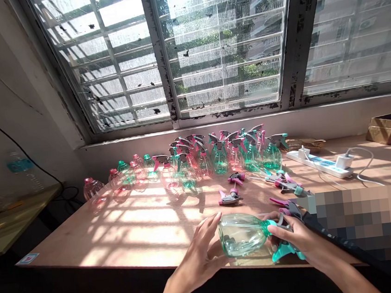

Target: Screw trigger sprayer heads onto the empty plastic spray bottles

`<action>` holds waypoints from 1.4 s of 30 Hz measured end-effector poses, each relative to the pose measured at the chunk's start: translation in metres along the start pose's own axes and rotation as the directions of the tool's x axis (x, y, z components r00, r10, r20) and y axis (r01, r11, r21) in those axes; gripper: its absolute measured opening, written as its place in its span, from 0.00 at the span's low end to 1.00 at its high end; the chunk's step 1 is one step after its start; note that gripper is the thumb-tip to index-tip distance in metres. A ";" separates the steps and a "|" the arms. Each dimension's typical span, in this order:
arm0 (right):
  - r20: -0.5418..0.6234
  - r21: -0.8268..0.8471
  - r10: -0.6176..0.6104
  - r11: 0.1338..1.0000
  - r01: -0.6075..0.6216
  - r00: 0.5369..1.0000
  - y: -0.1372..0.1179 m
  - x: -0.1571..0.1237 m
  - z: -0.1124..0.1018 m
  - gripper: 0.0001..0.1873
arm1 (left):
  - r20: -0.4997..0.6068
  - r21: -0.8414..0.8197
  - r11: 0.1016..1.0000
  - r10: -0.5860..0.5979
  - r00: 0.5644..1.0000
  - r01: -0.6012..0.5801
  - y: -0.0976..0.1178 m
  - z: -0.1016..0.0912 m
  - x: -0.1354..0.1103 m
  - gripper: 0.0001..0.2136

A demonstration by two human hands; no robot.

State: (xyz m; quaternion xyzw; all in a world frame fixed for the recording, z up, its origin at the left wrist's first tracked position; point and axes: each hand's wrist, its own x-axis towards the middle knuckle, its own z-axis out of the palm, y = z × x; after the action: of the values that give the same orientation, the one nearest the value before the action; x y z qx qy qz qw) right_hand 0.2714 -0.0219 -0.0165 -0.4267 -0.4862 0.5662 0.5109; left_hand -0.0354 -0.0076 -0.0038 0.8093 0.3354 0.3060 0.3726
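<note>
A green spray bottle (243, 234) was held on its side over the front edge of the bench (54, 238); its base was cupped by the half-curled left hand (205, 243); its neck and teal-and-grey trigger head (286, 250) were gripped by the right hand (291, 232), with fingers wrapped around; loose trigger sprayers (231, 197) were strewn behind; assembled spray bottles (219, 159) were clustered below the window (223, 45), near a white power strip (318, 164).
</note>
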 end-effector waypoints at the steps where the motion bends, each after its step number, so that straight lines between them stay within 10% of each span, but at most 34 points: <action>1: 0.006 0.005 -0.001 1.000 0.001 1.000 0.000 0.000 0.000 0.23 | 0.003 0.015 1.000 -0.007 1.000 0.007 0.002 0.000 0.001 0.41; 23: -0.004 0.014 0.000 1.000 0.000 1.000 0.000 0.000 0.001 0.25 | -0.101 0.152 0.970 -0.175 0.979 0.189 0.017 0.005 0.007 0.52; 42: 0.011 0.011 -0.021 1.000 0.021 1.000 0.000 0.002 0.000 0.23 | -0.023 -0.163 0.983 -0.084 0.996 0.080 0.006 0.007 0.003 0.48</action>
State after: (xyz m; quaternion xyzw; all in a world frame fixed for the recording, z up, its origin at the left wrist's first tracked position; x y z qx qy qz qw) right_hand 0.2708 -0.0198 -0.0169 -0.4155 -0.4904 0.5658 0.5165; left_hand -0.0270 -0.0112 -0.0021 0.7573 0.3479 0.3286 0.4444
